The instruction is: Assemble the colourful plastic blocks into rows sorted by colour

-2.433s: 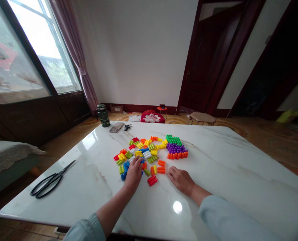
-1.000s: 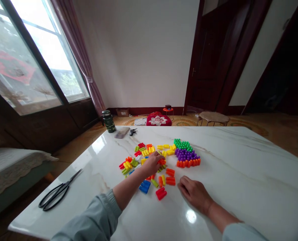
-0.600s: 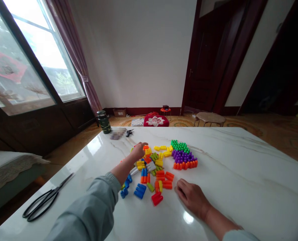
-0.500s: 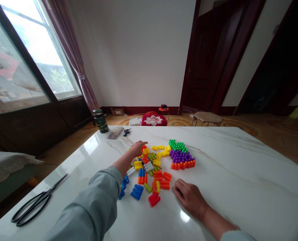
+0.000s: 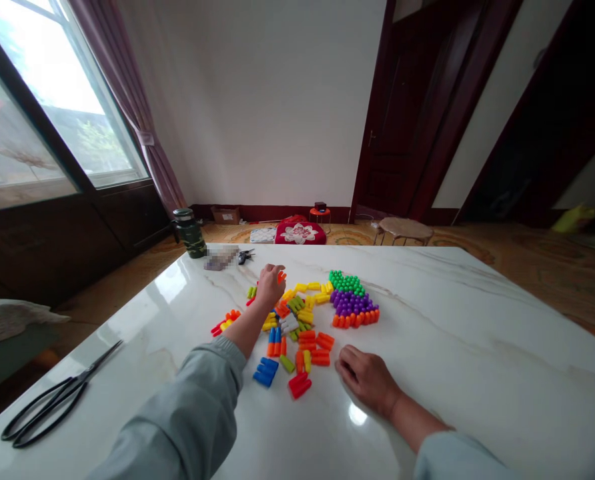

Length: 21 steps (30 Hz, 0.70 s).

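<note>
My left hand point(image 5: 270, 285) reaches over the far side of a loose pile of bullet-shaped plastic building pieces. Its fingers are closed on an orange plastic piece point(image 5: 282, 277). Around and below it lie yellow pieces point(image 5: 305, 316), a grey-white cluster point(image 5: 288, 323) and a blue cluster point(image 5: 266, 372). My right hand point(image 5: 365, 375) rests curled on the table, right of some orange pieces point(image 5: 320, 358) and a red pair point(image 5: 299, 385); it touches none of them. Beyond it stand grouped rows of green point(image 5: 346, 283), purple point(image 5: 353, 303) and orange pieces point(image 5: 356, 319).
White marble-patterned table point(image 5: 477, 347). Long-handled black scissors point(image 5: 60, 400) lie at left. At the far left corner are a camouflage flask point(image 5: 190, 235), a blurred-out item point(image 5: 221, 257) and small dark pliers-like cutters point(image 5: 245, 257). A round stool point(image 5: 406, 229) stands beyond the table.
My left hand has gone from outstretched fingers to a closed grip on an orange piece, slightly raised. My right hand stays resting. The whole view has shifted slightly.
</note>
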Motion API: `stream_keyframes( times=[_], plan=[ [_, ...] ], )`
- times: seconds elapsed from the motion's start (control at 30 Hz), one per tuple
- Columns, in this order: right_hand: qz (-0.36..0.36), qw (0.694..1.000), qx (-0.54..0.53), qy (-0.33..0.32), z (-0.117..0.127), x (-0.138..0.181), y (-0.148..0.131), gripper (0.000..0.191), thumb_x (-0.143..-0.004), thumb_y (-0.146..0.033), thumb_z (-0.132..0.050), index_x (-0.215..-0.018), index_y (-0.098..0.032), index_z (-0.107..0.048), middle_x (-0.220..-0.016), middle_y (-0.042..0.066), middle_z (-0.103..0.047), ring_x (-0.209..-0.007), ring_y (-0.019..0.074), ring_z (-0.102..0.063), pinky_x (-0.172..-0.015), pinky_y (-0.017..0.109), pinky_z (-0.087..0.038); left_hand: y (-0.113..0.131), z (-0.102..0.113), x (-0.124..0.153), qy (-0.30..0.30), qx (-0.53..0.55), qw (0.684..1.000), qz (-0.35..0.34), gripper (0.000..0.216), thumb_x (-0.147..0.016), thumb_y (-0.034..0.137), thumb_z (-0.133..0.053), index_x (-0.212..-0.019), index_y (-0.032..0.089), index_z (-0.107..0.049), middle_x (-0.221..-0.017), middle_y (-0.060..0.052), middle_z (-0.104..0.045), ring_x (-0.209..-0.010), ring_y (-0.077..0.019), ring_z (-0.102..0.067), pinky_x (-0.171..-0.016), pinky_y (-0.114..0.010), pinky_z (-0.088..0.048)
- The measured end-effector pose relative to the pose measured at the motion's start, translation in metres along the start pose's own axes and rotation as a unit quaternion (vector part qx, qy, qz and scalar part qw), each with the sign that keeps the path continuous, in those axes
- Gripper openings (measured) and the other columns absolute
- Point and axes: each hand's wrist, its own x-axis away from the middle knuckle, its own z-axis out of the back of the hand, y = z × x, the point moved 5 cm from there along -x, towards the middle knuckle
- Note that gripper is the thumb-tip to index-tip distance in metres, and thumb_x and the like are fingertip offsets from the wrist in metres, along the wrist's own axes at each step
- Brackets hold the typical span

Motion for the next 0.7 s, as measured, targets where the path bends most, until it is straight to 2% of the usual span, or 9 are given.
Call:
stream_keyframes(
  times=[0.07, 0.13, 0.2, 0.23, 0.33, 0.4, 0.47, 0.53, 0.7],
  plan=[
    [-0.006, 1.0, 0.003, -0.005, 0.0, -0.001, -0.001, 0.017, -0.091, -0.022, -0.042, -0.082, -0.02, -0.056, -0.082, 0.001, -0.062, -0.069, 0.0123, -0.057, -0.064, 0.024, -0.036, 0.019, 0.005, 0.022, 0.042, 0.036, 0.998, -0.003, 0.041, -0.086, 0.019, -0.051, -0.127, 0.021, -0.054, -0.123, -0.011, -0.052, -0.114, -0.0236, -0.054, -0.099, -0.039, -0.046],
    [-0.02, 1.0, -0.004, -0.005, 0.001, -0.003, -0.002, 0.017, -0.089, -0.022, -0.043, -0.082, -0.02, -0.058, -0.083, 0.002, -0.064, -0.071, 0.013, -0.058, -0.064, 0.024, -0.037, 0.043, 0.002, 0.049, 0.058, 0.07, 0.996, -0.019, 0.039, -0.084, 0.02, -0.056, -0.123, 0.023, -0.056, -0.119, -0.008, -0.056, -0.106, -0.0209, -0.058, -0.093, -0.036, -0.051],
    [-0.071, 0.997, -0.044, -0.001, 0.003, -0.008, 0.001, 0.015, -0.085, -0.024, -0.048, -0.077, -0.02, -0.06, -0.078, 0.001, -0.065, -0.069, 0.0138, -0.058, -0.063, 0.025, -0.038, 0.067, -0.005, 0.075, 0.068, 0.107, 0.991, -0.04, 0.038, -0.08, 0.019, -0.06, -0.118, 0.024, -0.058, -0.113, -0.006, -0.059, -0.102, -0.019, -0.06, -0.09, -0.034, -0.053],
    [-0.108, 0.99, -0.087, 0.004, 0.005, -0.012, 0.005, 0.015, -0.083, -0.027, -0.051, -0.074, -0.02, -0.06, -0.073, 0.001, -0.065, -0.066, 0.014, -0.058, -0.062, 0.025, -0.038, 0.078, -0.007, 0.087, 0.079, 0.161, 0.982, -0.056, 0.038, -0.077, 0.016, -0.062, -0.115, 0.023, -0.059, -0.111, -0.006, -0.06, -0.102, -0.0192, -0.06, -0.09, -0.034, -0.053],
    [-0.207, 0.939, -0.268, 0.066, 0.014, -0.023, 0.018, 0.023, -0.081, -0.04, -0.056, -0.074, -0.02, -0.062, -0.066, 0.001, -0.065, -0.059, 0.0142, -0.056, -0.056, 0.025, -0.041, 0.099, -0.012, 0.113, 0.11, 0.256, 0.958, -0.068, 0.039, -0.073, 0.013, -0.064, -0.111, 0.023, -0.06, -0.11, -0.005, -0.06, -0.104, -0.0198, -0.059, -0.091, -0.035, -0.053],
    [-0.227, 0.896, -0.357, 0.134, 0.023, -0.031, 0.024, 0.032, -0.077, -0.049, -0.059, -0.084, -0.019, -0.064, -0.075, 0.003, -0.068, -0.06, 0.0145, -0.057, -0.054, 0.026, -0.043, 0.106, -0.012, 0.122, 0.124, 0.282, 0.949, -0.06, 0.039, -0.073, 0.015, -0.066, -0.11, 0.023, -0.06, -0.109, -0.006, -0.06, -0.103, -0.0201, -0.06, -0.091, -0.037, -0.053],
    [-0.229, 0.872, -0.392, 0.181, 0.03, -0.039, 0.026, 0.038, -0.07, -0.051, -0.065, -0.09, -0.018, -0.065, -0.084, 0.005, -0.07, -0.062, 0.015, -0.059, -0.054, 0.027, -0.046, 0.111, -0.011, 0.126, 0.127, 0.297, 0.945, -0.054, 0.038, -0.073, 0.017, -0.068, -0.11, 0.023, -0.061, -0.108, -0.006, -0.061, -0.102, -0.0205, -0.06, -0.091, -0.038, -0.053],
    [-0.217, 0.868, -0.405, 0.191, 0.032, -0.049, 0.024, 0.036, -0.067, -0.046, -0.068, -0.088, -0.018, -0.066, -0.083, 0.006, -0.07, -0.064, 0.0158, -0.06, -0.057, 0.028, -0.049, 0.115, -0.012, 0.127, 0.124, 0.309, 0.942, -0.049, 0.036, -0.074, 0.018, -0.068, -0.109, 0.024, -0.062, -0.107, -0.005, -0.062, -0.101, -0.0205, -0.061, -0.09, -0.039, -0.054],
    [-0.185, 0.897, -0.356, 0.185, 0.032, -0.062, 0.022, 0.017, -0.069, -0.033, -0.062, -0.075, -0.017, -0.066, -0.072, 0.005, -0.069, -0.066, 0.0176, -0.062, -0.064, 0.031, -0.051, 0.113, -0.02, 0.127, 0.097, 0.344, 0.933, -0.032, 0.042, -0.075, 0.016, -0.063, -0.116, 0.024, -0.06, -0.113, -0.005, -0.061, -0.098, -0.0182, -0.062, -0.08, -0.033, -0.058]
  ],
)
